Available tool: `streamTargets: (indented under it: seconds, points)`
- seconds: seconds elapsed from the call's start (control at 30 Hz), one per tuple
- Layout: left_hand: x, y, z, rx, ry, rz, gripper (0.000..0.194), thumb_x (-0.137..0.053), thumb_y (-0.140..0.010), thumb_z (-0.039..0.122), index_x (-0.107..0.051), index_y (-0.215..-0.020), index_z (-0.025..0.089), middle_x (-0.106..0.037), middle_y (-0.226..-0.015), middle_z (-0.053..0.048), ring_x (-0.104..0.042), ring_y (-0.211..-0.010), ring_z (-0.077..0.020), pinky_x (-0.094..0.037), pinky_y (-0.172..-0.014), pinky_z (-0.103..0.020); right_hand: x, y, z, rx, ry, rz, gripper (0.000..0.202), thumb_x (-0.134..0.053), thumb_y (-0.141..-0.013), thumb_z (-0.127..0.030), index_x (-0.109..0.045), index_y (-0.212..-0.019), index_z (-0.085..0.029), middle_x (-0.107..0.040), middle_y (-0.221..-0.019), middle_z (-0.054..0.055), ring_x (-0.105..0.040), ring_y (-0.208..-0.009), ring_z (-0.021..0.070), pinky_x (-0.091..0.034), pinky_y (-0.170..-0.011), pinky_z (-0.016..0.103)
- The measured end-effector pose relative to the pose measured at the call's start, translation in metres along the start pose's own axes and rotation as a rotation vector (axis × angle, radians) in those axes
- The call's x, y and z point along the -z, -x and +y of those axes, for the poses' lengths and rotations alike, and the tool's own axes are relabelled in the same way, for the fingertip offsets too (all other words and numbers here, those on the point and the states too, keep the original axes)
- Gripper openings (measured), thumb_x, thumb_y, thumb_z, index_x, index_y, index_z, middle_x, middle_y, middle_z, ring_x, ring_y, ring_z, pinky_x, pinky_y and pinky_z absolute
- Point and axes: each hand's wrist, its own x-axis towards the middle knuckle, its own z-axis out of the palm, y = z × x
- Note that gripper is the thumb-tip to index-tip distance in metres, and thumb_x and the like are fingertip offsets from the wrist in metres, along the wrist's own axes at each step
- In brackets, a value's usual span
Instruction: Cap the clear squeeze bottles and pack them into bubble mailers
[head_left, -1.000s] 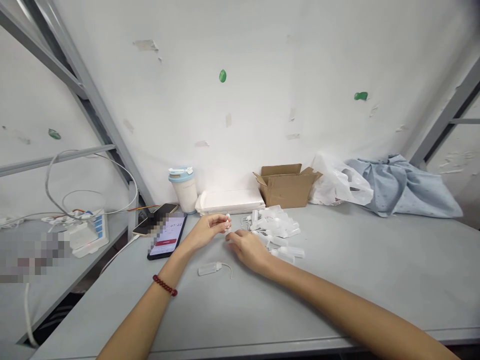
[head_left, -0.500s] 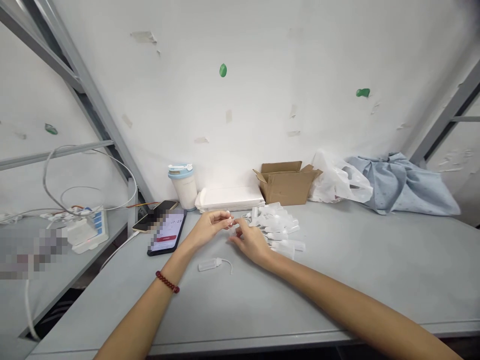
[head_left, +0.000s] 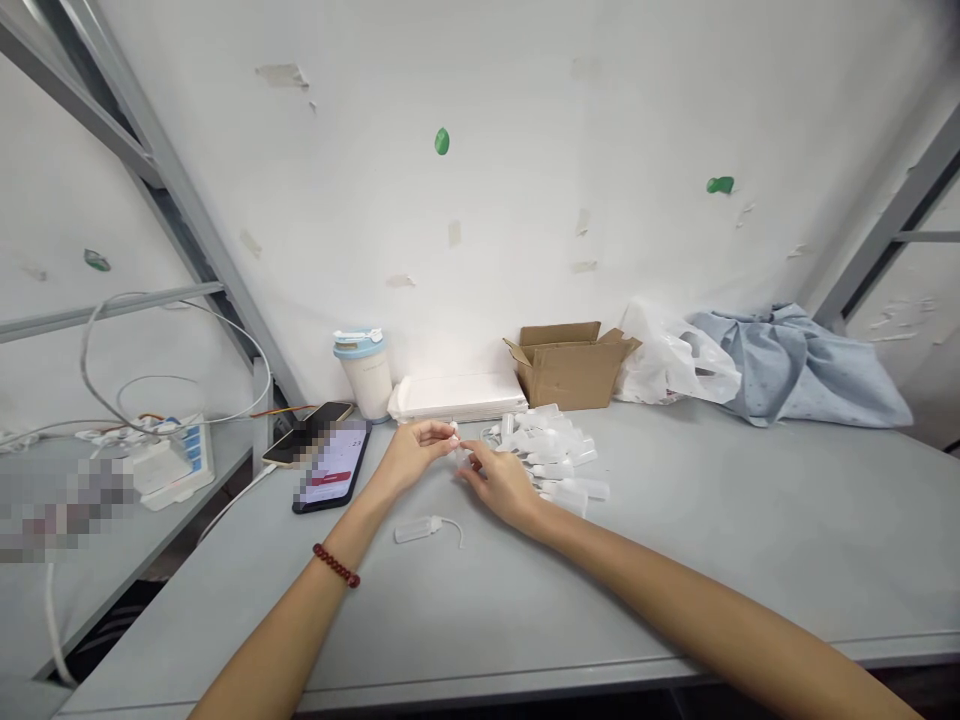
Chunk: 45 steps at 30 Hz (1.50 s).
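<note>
My left hand [head_left: 415, 452] pinches the white tip of a small clear plastic squeeze bottle [head_left: 454, 430] between thumb and fingers. Close against it, my right hand [head_left: 501, 484] is curled round the lower part of the same bottle, most of which its fingers hide. A similar squeeze bottle [head_left: 414, 529] with a thin bent spout lies on its side on the grey table [head_left: 480, 620], in front of my hands. Behind and to the right of my right hand spreads a pile of several translucent bottles [head_left: 555, 450], some with thin curved spouts.
Along the wall stand a blue-lidded cup [head_left: 367, 380], a white flat stack [head_left: 457, 396], an open cardboard box [head_left: 574, 375], a white plastic bag [head_left: 667, 360] and a light-blue cloth bundle [head_left: 802, 360]. Two phones [head_left: 334, 475] lie left of my hands, near a power strip [head_left: 176, 465] and cables.
The view has shifted very slightly. My fingers have moved a little around the bottle's tip, and both hands stay together in the same place.
</note>
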Motion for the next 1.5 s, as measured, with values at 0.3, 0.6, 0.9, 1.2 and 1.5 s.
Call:
streamTargets:
  seconds: [0.3, 0.6, 0.9, 1.2, 1.5]
  points:
    - [-0.014, 0.003, -0.010, 0.083, 0.079, 0.133, 0.025, -0.071, -0.060, 0.032, -0.063, -0.076, 0.013, -0.067, -0.076, -0.004, -0.061, -0.076, -0.0170, -0.046, -0.074, -0.030, -0.005, -0.002, 0.003, -0.032, -0.040, 0.017, 0.030, -0.054, -0.082, -0.022, -0.045, -0.110, -0.017, -0.068, -0.089, 0.004, -0.064, -0.077, 0.0178, -0.040, -0.065, 0.026]
    - [-0.012, 0.002, -0.008, 0.093, 0.097, 0.108, 0.027, -0.074, -0.056, 0.032, -0.062, -0.073, 0.015, -0.067, -0.076, -0.005, -0.062, -0.079, -0.0198, -0.044, -0.070, -0.029, -0.008, -0.002, 0.005, 0.024, -0.052, 0.051, 0.028, -0.053, -0.082, -0.020, -0.044, -0.109, -0.019, -0.068, -0.086, 0.004, -0.063, -0.074, 0.0186, -0.038, -0.061, 0.025]
    - [-0.003, 0.002, -0.002, 0.176, 0.075, 0.024, 0.032, -0.073, -0.058, 0.032, -0.064, -0.083, 0.015, -0.069, -0.085, -0.007, -0.061, -0.086, -0.0209, -0.044, -0.077, -0.032, -0.009, -0.001, 0.005, 0.004, -0.154, 0.074, 0.027, -0.054, -0.080, -0.018, -0.044, -0.105, -0.020, -0.066, -0.086, 0.003, -0.062, -0.072, 0.0175, -0.038, -0.062, 0.025]
    - [0.000, 0.001, -0.001, 0.159, 0.074, 0.017, 0.032, -0.074, -0.057, 0.025, -0.063, -0.086, 0.015, -0.069, -0.084, -0.006, -0.061, -0.082, -0.0181, -0.044, -0.079, -0.030, -0.008, -0.003, 0.005, -0.054, -0.287, 0.074, 0.030, -0.056, -0.077, -0.018, -0.045, -0.106, -0.017, -0.065, -0.080, 0.002, -0.060, -0.069, 0.0160, -0.040, -0.064, 0.026]
    - [-0.001, 0.002, 0.001, 0.119, 0.056, 0.067, 0.025, -0.076, -0.055, 0.023, -0.064, -0.075, 0.014, -0.069, -0.075, -0.005, -0.062, -0.076, -0.0184, -0.045, -0.075, -0.030, -0.007, -0.003, 0.006, 0.048, -0.196, 0.110, 0.018, -0.052, -0.079, -0.018, -0.056, -0.096, -0.014, -0.062, -0.083, 0.007, -0.055, -0.070, 0.0161, -0.040, -0.061, 0.026]
